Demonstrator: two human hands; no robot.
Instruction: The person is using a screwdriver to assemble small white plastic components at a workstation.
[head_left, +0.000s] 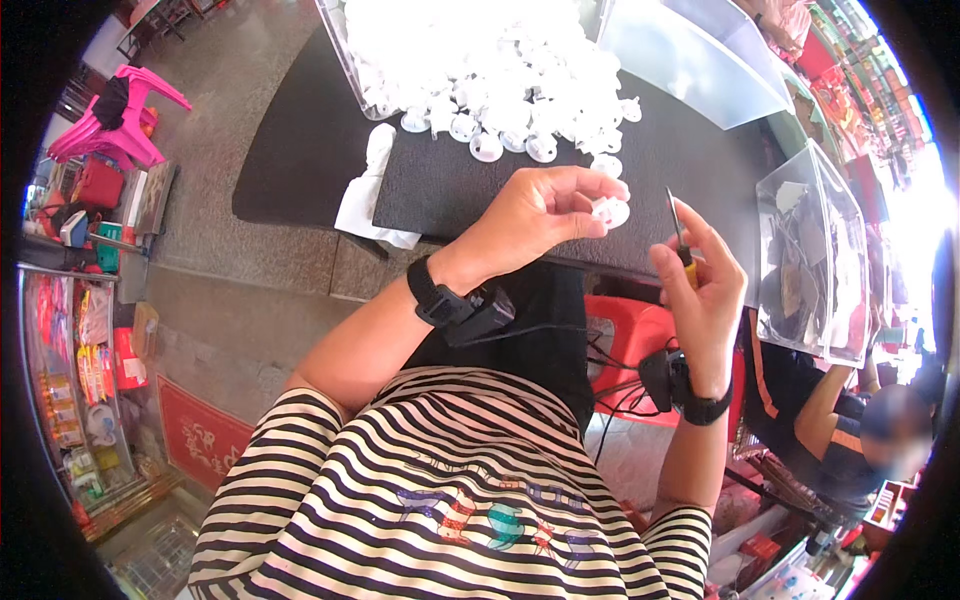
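Observation:
My left hand (530, 222) pinches a small round white plastic part (613, 212) between thumb and fingertips, just over the near edge of the dark table. To its right, my right hand (715, 290) is closed round the black and yellow handle of a small screwdriver (686, 258). The thin dark shaft points up and away, apart from the white part. Beyond both hands lies a heap of similar white parts (486, 147), overexposed at its far side.
The dark table (690, 150) carries a clear bin (815, 255) of flat pieces at right and a translucent panel (700, 60) behind. White paper (372, 205) hangs over its left edge. A red stool (630, 345) stands below; another person (840, 420) is at the right.

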